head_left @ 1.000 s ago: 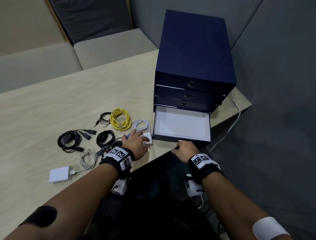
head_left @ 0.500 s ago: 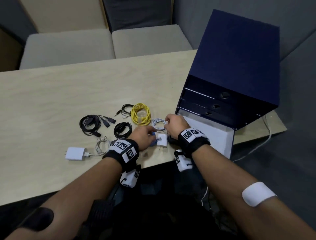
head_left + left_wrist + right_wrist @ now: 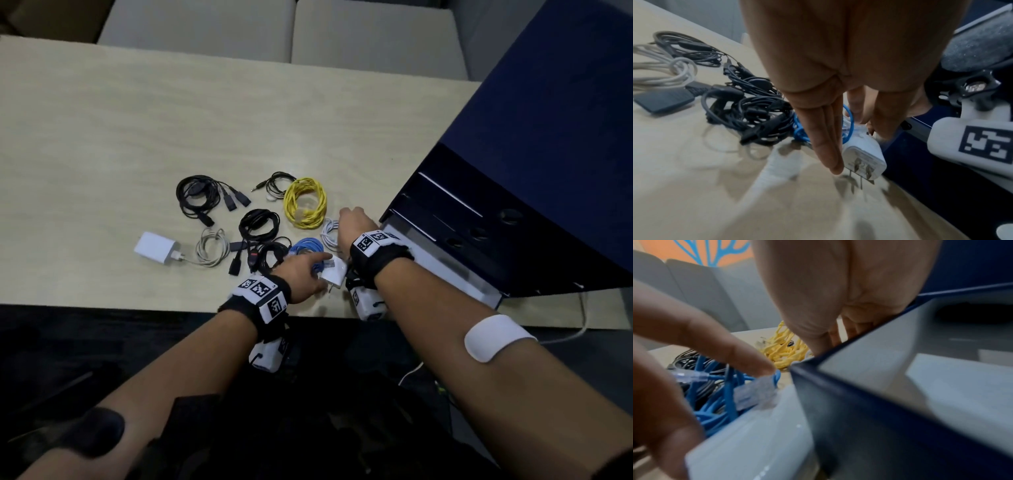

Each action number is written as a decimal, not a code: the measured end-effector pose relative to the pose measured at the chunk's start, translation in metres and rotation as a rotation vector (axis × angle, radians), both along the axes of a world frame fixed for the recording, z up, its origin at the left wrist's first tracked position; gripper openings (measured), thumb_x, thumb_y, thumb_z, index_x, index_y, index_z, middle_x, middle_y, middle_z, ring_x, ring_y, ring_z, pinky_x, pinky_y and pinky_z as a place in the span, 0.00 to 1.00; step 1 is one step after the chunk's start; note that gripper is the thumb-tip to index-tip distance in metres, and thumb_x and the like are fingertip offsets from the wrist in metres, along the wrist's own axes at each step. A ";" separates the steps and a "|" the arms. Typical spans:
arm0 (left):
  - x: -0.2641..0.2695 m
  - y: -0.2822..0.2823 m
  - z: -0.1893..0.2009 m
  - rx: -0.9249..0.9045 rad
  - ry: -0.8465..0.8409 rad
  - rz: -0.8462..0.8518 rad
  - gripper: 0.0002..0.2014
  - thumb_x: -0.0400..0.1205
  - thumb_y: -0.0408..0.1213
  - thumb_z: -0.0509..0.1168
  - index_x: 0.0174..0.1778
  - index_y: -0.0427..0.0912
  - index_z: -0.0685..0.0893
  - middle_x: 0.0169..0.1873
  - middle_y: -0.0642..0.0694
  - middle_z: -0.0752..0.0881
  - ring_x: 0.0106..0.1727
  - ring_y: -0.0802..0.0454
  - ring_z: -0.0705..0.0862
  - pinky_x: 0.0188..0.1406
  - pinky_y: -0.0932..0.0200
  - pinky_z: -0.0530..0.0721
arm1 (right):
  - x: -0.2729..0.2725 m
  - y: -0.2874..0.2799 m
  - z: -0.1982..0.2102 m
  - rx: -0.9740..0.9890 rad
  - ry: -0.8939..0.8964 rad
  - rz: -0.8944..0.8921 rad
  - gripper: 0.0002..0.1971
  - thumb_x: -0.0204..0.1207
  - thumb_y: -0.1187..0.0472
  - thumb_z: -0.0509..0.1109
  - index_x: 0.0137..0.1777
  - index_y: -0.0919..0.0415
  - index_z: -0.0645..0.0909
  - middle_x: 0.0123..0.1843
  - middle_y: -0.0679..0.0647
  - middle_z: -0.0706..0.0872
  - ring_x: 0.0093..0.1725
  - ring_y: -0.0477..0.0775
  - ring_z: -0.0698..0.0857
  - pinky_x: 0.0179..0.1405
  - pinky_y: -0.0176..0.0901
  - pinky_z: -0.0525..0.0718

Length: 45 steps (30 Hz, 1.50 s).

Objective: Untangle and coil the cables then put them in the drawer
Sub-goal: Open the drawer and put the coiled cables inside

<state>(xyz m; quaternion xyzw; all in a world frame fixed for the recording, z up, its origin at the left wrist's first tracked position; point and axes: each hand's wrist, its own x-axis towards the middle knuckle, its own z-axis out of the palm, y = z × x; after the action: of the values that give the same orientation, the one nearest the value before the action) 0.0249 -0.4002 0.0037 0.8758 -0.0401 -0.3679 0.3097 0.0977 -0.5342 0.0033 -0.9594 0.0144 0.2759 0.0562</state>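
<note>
A small white charger (image 3: 334, 275) lies near the table's front edge, joined to a white coiled cable (image 3: 328, 236). My left hand (image 3: 323, 274) pinches the charger (image 3: 863, 154) between fingers and thumb, prongs toward the table edge. My right hand (image 3: 342, 226) sits on the white coil with fingers bent down onto it, their tips hidden. A blue cable (image 3: 306, 246) lies just left of the charger, and a yellow coil (image 3: 305, 202) lies behind it. The bottom drawer (image 3: 445, 270) of the navy drawer unit (image 3: 531, 154) stands open to the right of both hands.
Several black coiled cables (image 3: 258, 222) and a grey-white cable (image 3: 212, 248) with a larger white adapter (image 3: 154, 248) lie left of the hands. A white cord (image 3: 582, 322) hangs off the table's right edge. Grey seats (image 3: 370, 31) stand behind the table.
My right hand has left the drawer front and moved left onto the white coil. My left hand has shifted onto the white charger. The view has swung down and left.
</note>
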 end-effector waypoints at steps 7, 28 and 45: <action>-0.001 -0.005 -0.007 -0.054 0.001 0.039 0.36 0.76 0.38 0.72 0.79 0.56 0.66 0.60 0.40 0.84 0.60 0.44 0.82 0.56 0.59 0.79 | 0.001 -0.004 0.009 0.086 -0.034 -0.033 0.13 0.79 0.71 0.60 0.62 0.65 0.77 0.61 0.67 0.81 0.56 0.68 0.83 0.42 0.47 0.76; 0.003 0.000 0.043 -0.633 0.175 0.314 0.32 0.84 0.43 0.64 0.81 0.43 0.58 0.50 0.40 0.83 0.46 0.38 0.88 0.48 0.46 0.88 | -0.081 -0.049 0.109 0.696 -0.566 -0.806 0.13 0.70 0.72 0.68 0.38 0.51 0.78 0.29 0.51 0.83 0.25 0.53 0.84 0.31 0.47 0.85; 0.014 -0.111 0.050 -0.401 -0.022 0.022 0.27 0.73 0.38 0.76 0.68 0.41 0.78 0.62 0.41 0.82 0.59 0.41 0.83 0.64 0.46 0.81 | -0.152 -0.117 0.070 0.764 -0.545 -1.305 0.07 0.74 0.74 0.68 0.49 0.64 0.79 0.32 0.61 0.84 0.23 0.52 0.80 0.22 0.41 0.82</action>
<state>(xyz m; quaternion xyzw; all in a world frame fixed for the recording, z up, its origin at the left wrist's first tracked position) 0.0387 -0.5114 0.0539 0.8011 -0.1064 -0.3396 0.4813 -0.0547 -0.6509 0.0737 -0.7056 0.4628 -0.0707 0.5319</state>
